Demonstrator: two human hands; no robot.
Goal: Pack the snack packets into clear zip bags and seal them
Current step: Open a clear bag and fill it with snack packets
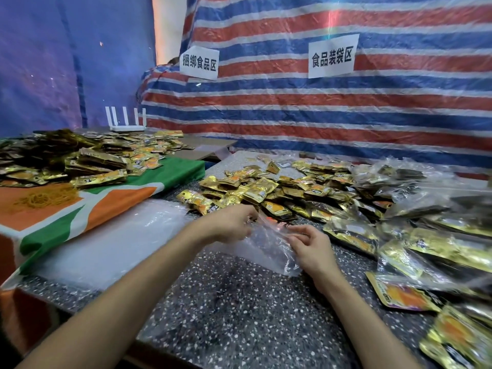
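An empty clear zip bag [269, 246] lies crumpled on the speckled table [239, 310] between my hands. My left hand [229, 222] pinches the bag's top edge on its left side. My right hand [308, 246] pinches the same edge on the right, fingers curled. Just beyond the bag spreads a heap of loose gold and orange snack packets [266, 193]. Filled clear bags of packets [415, 235] pile up on the right.
A stack of flat clear zip bags [106, 243] lies at the left. A green, orange and white cloth [106, 203] covers the left table, bearing more packets [66, 161] and rubber bands [45, 198]. A white router [127, 123] stands behind; a striped tarp [319, 107] forms the wall.
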